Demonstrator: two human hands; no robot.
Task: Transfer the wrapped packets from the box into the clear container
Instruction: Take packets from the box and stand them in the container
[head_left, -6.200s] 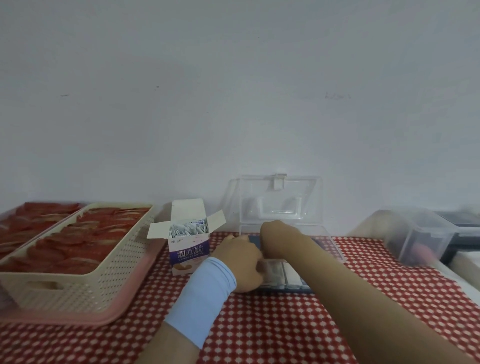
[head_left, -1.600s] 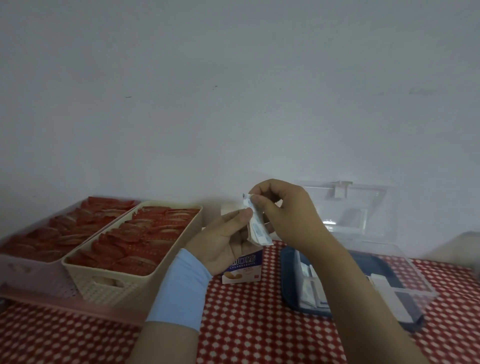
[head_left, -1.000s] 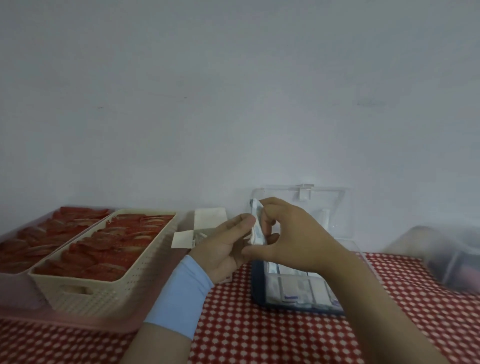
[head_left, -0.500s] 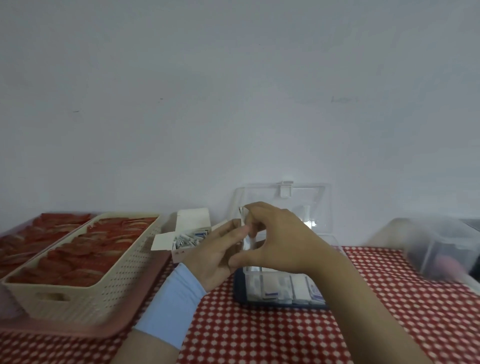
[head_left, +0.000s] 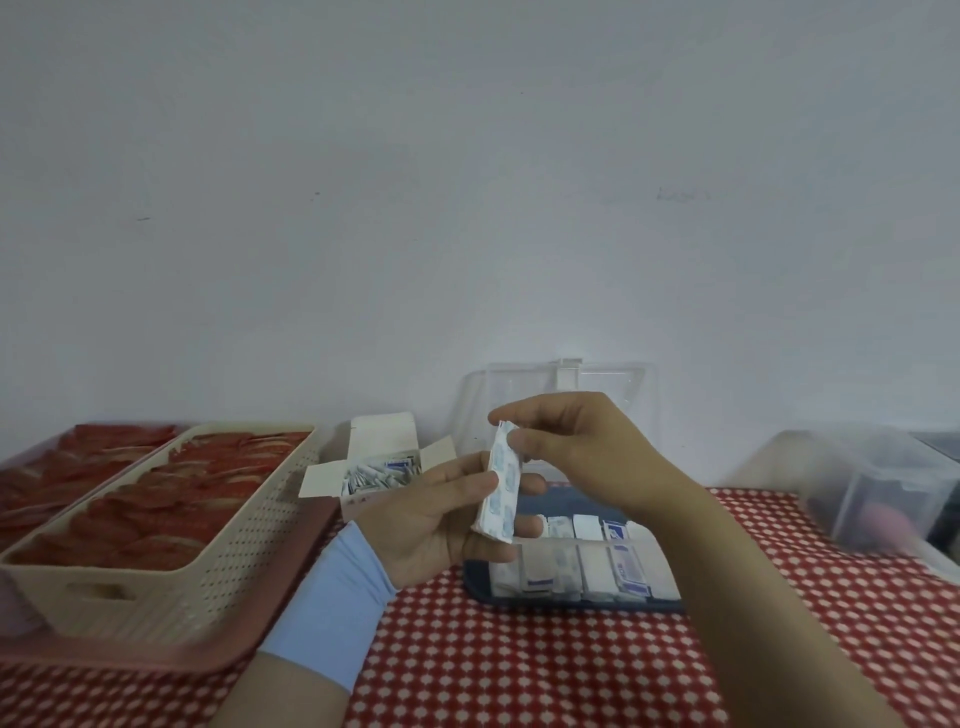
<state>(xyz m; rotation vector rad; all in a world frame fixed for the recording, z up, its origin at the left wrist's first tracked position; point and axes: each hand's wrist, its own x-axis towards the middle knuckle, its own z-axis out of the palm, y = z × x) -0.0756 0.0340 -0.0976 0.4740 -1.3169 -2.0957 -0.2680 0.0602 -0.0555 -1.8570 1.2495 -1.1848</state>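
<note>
A small stack of white-and-blue wrapped packets (head_left: 500, 488) stands upright between my two hands, above the table. My left hand (head_left: 441, 514) grips the stack's lower part between thumb and fingers. My right hand (head_left: 576, 447) pinches its top edge. Behind my left hand stands the small white box (head_left: 382, 467), flaps open, with several packets inside. The clear container (head_left: 571, 566) sits on its dark blue base just below my hands, its lid (head_left: 613, 387) raised against the wall; rows of packets lie inside it.
A cream perforated basket (head_left: 156, 566) of red packets sits on a pink tray (head_left: 130, 660) at left, another red-filled tray behind it. A clear plastic bin (head_left: 878, 483) stands at the right. A red-and-white checked cloth (head_left: 519, 670) covers the table.
Both hands have come a little nearer with the packets, and the stack now shows its broad face. The view has shifted slightly.
</note>
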